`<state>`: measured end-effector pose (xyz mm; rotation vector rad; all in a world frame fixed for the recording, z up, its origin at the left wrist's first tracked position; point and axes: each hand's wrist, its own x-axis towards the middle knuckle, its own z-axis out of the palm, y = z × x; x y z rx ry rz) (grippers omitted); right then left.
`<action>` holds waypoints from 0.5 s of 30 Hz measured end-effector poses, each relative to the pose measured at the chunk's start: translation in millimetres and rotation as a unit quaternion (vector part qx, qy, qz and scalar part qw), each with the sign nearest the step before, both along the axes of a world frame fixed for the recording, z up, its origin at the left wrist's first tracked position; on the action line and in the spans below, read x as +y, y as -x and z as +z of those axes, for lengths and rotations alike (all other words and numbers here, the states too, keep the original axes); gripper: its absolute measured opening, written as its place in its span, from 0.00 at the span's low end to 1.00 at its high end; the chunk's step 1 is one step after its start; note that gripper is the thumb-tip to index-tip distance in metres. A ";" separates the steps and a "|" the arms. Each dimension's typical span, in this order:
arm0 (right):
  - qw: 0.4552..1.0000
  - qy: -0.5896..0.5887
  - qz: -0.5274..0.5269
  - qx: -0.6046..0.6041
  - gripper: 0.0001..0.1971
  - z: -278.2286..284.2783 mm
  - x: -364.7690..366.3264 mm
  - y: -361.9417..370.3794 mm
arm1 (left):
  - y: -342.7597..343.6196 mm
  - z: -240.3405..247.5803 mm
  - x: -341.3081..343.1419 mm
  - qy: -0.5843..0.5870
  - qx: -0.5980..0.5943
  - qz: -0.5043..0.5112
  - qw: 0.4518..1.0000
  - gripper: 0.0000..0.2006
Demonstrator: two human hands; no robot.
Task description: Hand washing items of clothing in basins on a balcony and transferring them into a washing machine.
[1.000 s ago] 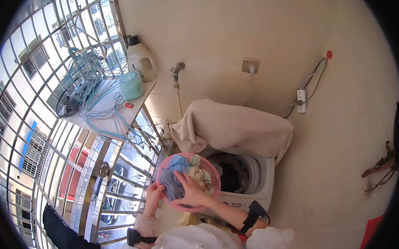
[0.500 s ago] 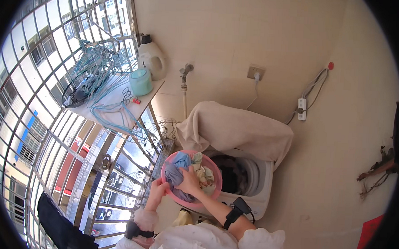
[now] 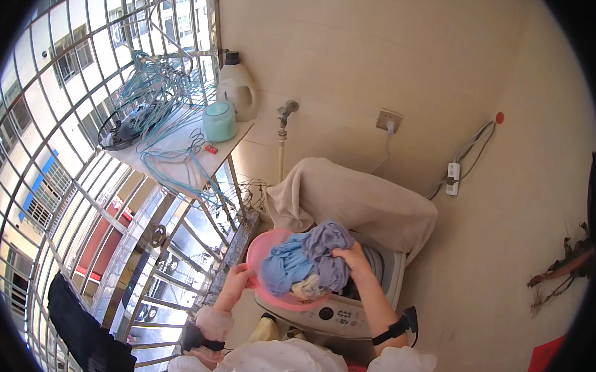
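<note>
My left hand (image 3: pixel 239 280) grips the rim of a pink plastic basin (image 3: pixel 259 251) at its left side. In the basin lie a light blue cloth (image 3: pixel 284 265) and a cream cloth (image 3: pixel 311 287). My right hand (image 3: pixel 353 260) is closed on a grey-purple garment (image 3: pixel 328 250), which is lifted over the basin's right side toward the drum. Behind and below the basin stands a top-loading washing machine (image 3: pixel 392 273), its lid up under a beige cloth cover (image 3: pixel 370 202). Basin and garment hide most of the drum opening.
Left of me, a metal window grille (image 3: pixel 78 190) runs along the side. A shelf (image 3: pixel 232 150) there holds blue wire hangers (image 3: pixel 152 106), a green jar (image 3: pixel 219 121) and a detergent jug (image 3: pixel 237 90). On the wall are a tap (image 3: pixel 286 111), a socket (image 3: pixel 389 119) and a power strip (image 3: pixel 452 178).
My right hand has moved right from inside the basin, drawing the grey-purple garment up and across. The light blue cloth has spread out. My left hand still holds the rim.
</note>
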<state>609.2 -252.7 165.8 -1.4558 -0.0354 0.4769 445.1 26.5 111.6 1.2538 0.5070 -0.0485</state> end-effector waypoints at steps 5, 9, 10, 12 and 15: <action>0.997 -0.049 -0.047 0.025 0.21 31.2 -33.7 -19.2 | -6.6 1.6 -12.0 0.046 0.003 -0.019 0.999 0.07; 0.994 -0.075 -0.067 0.039 0.23 54.5 -47.0 -24.9 | -23.5 7.1 -13.0 0.041 -0.014 -0.051 0.998 0.07; 0.994 -0.078 -0.067 0.033 0.23 60.7 -47.4 -24.4 | -27.0 9.9 -13.2 0.029 -0.018 -0.054 0.998 0.07; 0.994 -0.079 -0.071 0.024 0.23 71.4 -51.7 -26.1 | -35.3 17.0 -14.8 0.020 -0.025 -0.062 0.998 0.07; 0.993 -0.105 -0.059 0.019 0.23 81.4 -55.4 -31.5 | -41.6 23.8 -9.1 -0.005 -0.038 -0.071 0.997 0.07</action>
